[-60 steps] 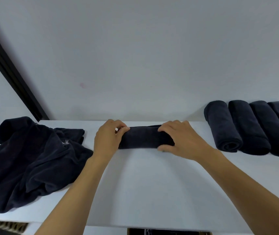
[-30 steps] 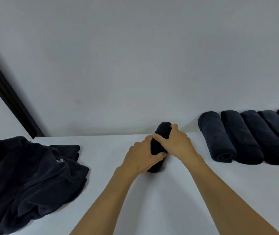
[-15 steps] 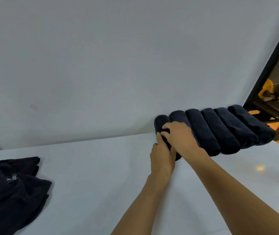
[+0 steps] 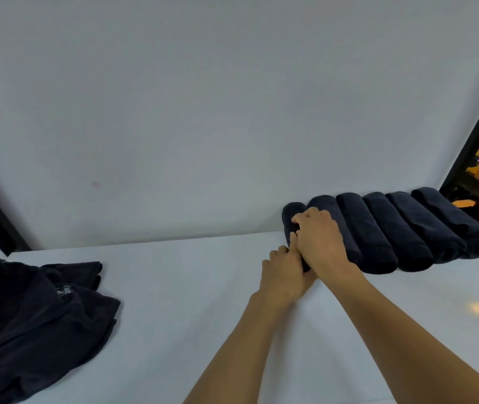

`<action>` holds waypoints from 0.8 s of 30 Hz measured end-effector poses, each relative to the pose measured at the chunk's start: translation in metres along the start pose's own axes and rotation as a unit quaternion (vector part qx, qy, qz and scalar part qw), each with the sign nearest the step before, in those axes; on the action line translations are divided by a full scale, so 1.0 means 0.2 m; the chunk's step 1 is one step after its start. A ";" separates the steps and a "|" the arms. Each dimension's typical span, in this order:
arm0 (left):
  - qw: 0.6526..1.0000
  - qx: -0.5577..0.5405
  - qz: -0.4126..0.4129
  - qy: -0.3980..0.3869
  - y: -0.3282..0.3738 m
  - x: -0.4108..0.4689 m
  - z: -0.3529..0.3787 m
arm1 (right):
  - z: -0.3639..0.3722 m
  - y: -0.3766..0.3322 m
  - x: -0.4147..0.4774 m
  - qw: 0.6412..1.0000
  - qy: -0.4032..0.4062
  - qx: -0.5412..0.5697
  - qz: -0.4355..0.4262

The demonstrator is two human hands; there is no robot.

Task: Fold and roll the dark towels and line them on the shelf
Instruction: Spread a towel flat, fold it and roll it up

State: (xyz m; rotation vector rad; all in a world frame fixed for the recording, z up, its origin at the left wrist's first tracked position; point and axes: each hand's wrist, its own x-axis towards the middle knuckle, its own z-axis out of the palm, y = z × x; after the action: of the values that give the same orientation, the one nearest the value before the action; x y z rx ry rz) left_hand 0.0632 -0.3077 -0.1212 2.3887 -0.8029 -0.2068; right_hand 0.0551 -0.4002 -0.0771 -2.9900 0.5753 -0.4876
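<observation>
The leftmost rolled towel (image 4: 290,212) touches the row of rolls (image 4: 407,228) on the white shelf (image 4: 203,316). The right hand (image 4: 319,240) curls over it and the left hand (image 4: 284,275) grips its near end. Loose dark towels (image 4: 28,316) lie well left of the row.

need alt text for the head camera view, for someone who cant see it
A left hand and right hand grip a dark towel roll at the left end of a row of five more rolls on a white shelf. A pile of unrolled dark towels lies at far left.
</observation>
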 end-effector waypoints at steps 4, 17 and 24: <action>0.993 -0.114 0.004 -0.039 -0.07 -0.16 -0.18 | -0.03 -0.20 -0.10 0.983 0.121 0.112 -0.075; 0.931 0.189 -0.259 0.177 -0.83 -1.12 -1.01 | 0.07 -1.28 -0.56 0.877 -0.204 0.336 -0.276; 0.900 0.298 -0.254 0.194 -1.00 -1.33 -0.94 | 0.17 -1.48 -0.68 0.909 -0.175 0.214 -0.311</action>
State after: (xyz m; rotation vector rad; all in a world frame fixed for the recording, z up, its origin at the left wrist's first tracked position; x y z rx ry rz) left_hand 0.0090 0.0696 -0.0986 3.0364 -0.0266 0.3606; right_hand 0.0507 -0.0746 -0.1143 -2.6605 -0.4739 -0.0650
